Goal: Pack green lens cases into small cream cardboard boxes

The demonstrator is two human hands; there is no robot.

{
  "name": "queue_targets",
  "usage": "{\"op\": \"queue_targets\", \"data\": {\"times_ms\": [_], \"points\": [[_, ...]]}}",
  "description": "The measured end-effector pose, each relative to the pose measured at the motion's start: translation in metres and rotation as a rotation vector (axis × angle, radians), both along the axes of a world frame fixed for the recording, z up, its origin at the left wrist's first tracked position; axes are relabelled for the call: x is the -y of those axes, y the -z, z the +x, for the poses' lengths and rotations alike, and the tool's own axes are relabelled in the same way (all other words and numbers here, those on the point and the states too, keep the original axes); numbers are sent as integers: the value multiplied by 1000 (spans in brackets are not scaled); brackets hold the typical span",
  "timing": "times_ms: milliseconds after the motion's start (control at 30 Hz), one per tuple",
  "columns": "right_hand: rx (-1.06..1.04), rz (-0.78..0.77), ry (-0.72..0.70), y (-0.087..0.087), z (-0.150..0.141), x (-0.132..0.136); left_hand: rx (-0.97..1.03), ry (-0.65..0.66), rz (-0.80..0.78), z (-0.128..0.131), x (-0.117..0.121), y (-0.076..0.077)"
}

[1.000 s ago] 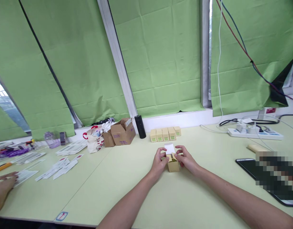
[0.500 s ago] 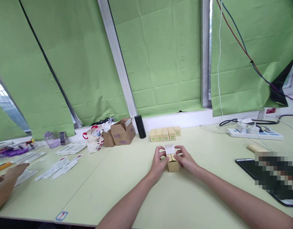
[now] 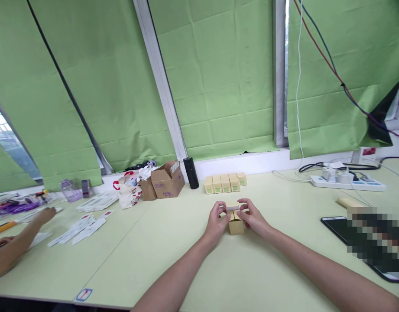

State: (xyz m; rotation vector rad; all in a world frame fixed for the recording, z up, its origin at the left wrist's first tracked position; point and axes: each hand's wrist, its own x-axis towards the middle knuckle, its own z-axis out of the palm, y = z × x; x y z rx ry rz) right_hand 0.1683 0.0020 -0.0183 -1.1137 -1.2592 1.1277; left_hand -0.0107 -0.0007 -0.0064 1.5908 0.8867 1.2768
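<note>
A small yellow-tan cardboard box (image 3: pixel 236 228) rests on the table between my two hands, its top flap (image 3: pixel 232 207) folding down over the opening. My left hand (image 3: pixel 218 220) grips the box's left side, thumb near the top edge and index finger at the flap. From the right, my right hand (image 3: pixel 251 216) holds the other side, thumb on a small side flap. Behind them, several similar boxes (image 3: pixel 225 183) with green label patches stand in a row.
A black bottle (image 3: pixel 190 173) and an open carton (image 3: pixel 167 181) stand by the wall. On the right lie a power strip (image 3: pixel 351 183) and a dark phone (image 3: pixel 335 227). White packets (image 3: pixel 89 227) lie to the left, near another person's hand (image 3: pixel 45 215).
The box's top flap has tipped from upright down towards the opening. My hands have barely shifted. The other person's hand at left has reached further out.
</note>
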Motion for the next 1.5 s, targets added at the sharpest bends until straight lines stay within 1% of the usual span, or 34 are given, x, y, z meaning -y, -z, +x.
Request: {"op": "queue_targets", "data": {"times_ms": [133,333,400,467,567,633,767,933,1033,1267,1500], "points": [[6,-6,-6,-3,0,2,6,-6,-3,1,0,-1],[-33,6,-20,-7,1,6,40,36,-14,1,2,-5],[-64,79,-12,-8,3,7,43,32,-23,1,3,-5],[-53,213,4,-10,5,9,41,25,-28,1,3,-5],[64,397,31,-15,8,14,32,20,-22,1,2,-4],[135,456,47,-17,8,17,27,22,-8,2,1,-4],[201,520,58,-19,7,21,63,36,-23,3,3,-6],[236,540,38,-20,9,25,114,74,-36,2,6,-11],[262,573,26,-20,10,27,126,87,-29,0,7,-11],[324,656,6,-14,11,24,47,98,45,-1,6,-6],[368,758,4,-6,11,20,-14,97,103,-2,8,-7]]}}
